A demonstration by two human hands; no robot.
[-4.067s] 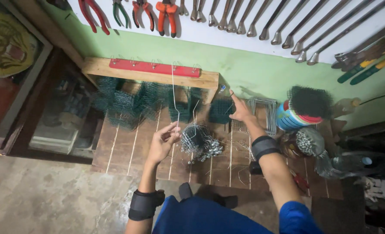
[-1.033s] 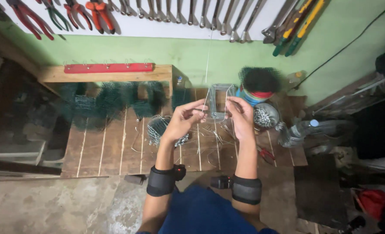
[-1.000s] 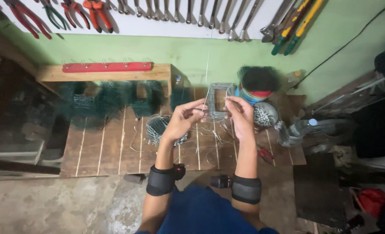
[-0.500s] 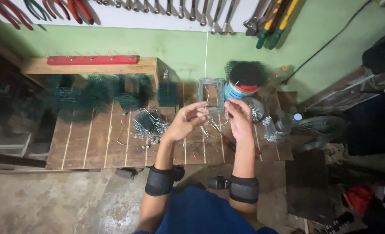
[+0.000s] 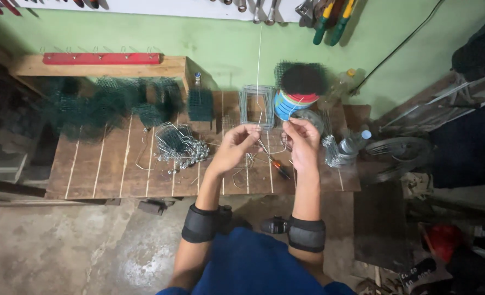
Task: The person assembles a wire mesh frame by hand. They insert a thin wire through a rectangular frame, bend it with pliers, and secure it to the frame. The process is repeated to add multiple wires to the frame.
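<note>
My left hand (image 5: 237, 146) and my right hand (image 5: 301, 143) are raised over a low wooden plank table (image 5: 111, 169), both pinching a thin bent wire (image 5: 260, 117). One end of the wire rises straight up between the hands. Just beyond them stands a small square wire frame stack (image 5: 256, 105). A pile of finished wire pieces (image 5: 178, 146) lies to the left of my left hand. A small screwdriver (image 5: 278, 167) rests on the planks under my hands.
Green mesh pieces (image 5: 111, 105) lie at the back left under a wooden shelf with a red strip (image 5: 101, 58). A colourful banded tin with dark mesh (image 5: 300, 93), a wire coil (image 5: 334, 153) and a plastic bottle (image 5: 353, 143) sit right. Tools hang on the green wall.
I reached to the back right four seconds ago; since then both hands came together on the wire. Over the last second the view shifted left and the hands stayed joined.
</note>
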